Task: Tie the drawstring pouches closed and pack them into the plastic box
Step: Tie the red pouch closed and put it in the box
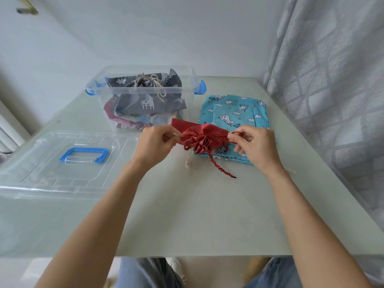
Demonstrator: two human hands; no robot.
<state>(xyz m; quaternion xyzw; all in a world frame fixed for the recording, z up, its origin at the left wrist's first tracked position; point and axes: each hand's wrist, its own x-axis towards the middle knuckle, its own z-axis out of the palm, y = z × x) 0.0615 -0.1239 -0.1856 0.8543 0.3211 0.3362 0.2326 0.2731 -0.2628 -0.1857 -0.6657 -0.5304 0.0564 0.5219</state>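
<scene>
Both hands hold a red pouch (202, 135) above the surface (187, 215) – left hand (154, 144) pinching its 9 o'clock side, right hand (254, 143) pinching the cord (235, 134) at 3 o'clock, likely cinching it. The box (143, 96) sits at 11 o'clock, partly packed – a blue pouch (234, 113) waits behind.

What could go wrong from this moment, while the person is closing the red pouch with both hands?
1. The left hand and right hand pinch the cords of the red pouch at the fingers only; a cord may slip before it is knotted.
2. One red cord end hangs loose onto the table and might catch on the blue unicorn pouch beneath.
3. The plastic box already looks quite full, so the remaining pouches may fit poorly.
</scene>
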